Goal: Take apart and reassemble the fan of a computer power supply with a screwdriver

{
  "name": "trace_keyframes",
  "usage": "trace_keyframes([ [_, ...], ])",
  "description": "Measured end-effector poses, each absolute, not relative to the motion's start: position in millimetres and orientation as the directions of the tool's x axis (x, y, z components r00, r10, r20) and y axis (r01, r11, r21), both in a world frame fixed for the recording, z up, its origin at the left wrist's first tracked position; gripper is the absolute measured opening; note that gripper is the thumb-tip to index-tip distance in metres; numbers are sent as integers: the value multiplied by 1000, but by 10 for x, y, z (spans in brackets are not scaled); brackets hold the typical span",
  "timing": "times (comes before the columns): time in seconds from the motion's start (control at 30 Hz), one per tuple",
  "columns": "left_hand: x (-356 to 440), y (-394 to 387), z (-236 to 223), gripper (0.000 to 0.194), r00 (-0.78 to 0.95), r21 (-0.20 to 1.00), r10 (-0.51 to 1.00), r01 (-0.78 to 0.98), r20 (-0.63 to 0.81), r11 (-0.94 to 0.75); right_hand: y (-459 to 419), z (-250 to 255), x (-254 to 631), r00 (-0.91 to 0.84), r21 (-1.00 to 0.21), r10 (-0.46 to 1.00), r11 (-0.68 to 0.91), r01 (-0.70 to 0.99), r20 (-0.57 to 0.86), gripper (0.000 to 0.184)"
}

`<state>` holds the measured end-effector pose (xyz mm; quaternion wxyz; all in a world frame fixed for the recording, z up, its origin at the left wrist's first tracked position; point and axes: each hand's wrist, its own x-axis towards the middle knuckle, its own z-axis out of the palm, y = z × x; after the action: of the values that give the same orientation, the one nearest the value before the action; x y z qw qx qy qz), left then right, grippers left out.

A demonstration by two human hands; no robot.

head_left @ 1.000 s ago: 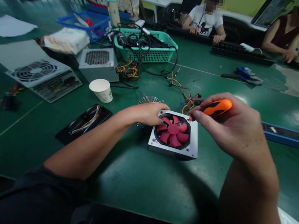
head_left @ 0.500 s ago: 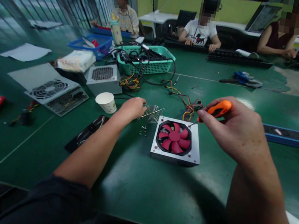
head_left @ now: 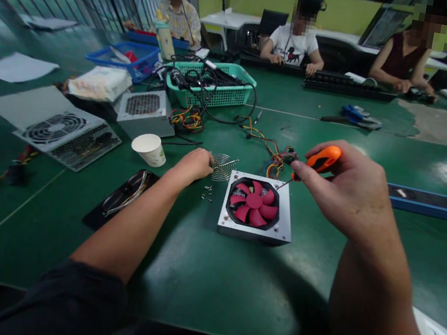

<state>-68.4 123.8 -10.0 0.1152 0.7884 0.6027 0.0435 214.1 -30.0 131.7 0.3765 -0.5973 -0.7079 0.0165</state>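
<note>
My right hand [head_left: 343, 182] grips an orange-handled screwdriver [head_left: 324, 158]. Its thin shaft slants down to the upper right corner of the fan on a silver power supply [head_left: 287, 219]. That fan [head_left: 254, 201] has dark red blades in a black frame and faces up. My left hand [head_left: 194, 165] is closed at the left edge of a round wire fan guard [head_left: 222, 168], which lies flat behind the power supply; its fingertips are partly hidden. Several small screws [head_left: 207, 193] lie on the green table just in front of the guard.
A paper cup [head_left: 149, 149] and a black panel with wires [head_left: 119, 199] stand near my left forearm. Farther back are another power supply [head_left: 147, 112], an opened casing [head_left: 58, 128] and a green basket of cables [head_left: 208, 93]. Coloured wires [head_left: 278, 162] lie behind the fan unit. People sit opposite.
The whole view has shifted slightly, so things appear a little further left. Both hands keep nearly the same places, the screwdriver still at the fan's corner.
</note>
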Motion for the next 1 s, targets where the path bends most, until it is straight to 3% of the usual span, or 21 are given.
trace_keyframes([
  [0.07, -684, 1240, -93, 29, 251, 252, 966, 940, -63, -228, -299, 1314, 2134, -8, -467, 861, 284, 837, 508, 18],
  [0.27, -710, 1289, -99, 60, 45, 412, 991, 911, -129, 12, -324, 1338, 2109, -2, -471, 863, 277, 838, 505, 19],
  [0.4, -713, 1271, -57, 47, 28, 566, 987, 822, -160, 68, -325, 1329, 2121, -4, -535, 872, 304, 788, 489, 22],
  [0.6, -641, 1168, 152, 17, 87, 913, 975, 375, -206, 159, -348, 1336, 2135, -68, -661, 913, 341, 668, 402, 27],
  [0.8, -546, 1054, 520, 24, -128, 999, 992, 48, 9, -3, -318, 1354, 2200, -232, -743, 955, 291, 602, 186, 29],
  [1.0, -246, 744, 647, 22, 193, 981, 974, -128, -117, 143, -292, 1328, 2228, -273, -728, 955, 270, 630, 117, 31],
])
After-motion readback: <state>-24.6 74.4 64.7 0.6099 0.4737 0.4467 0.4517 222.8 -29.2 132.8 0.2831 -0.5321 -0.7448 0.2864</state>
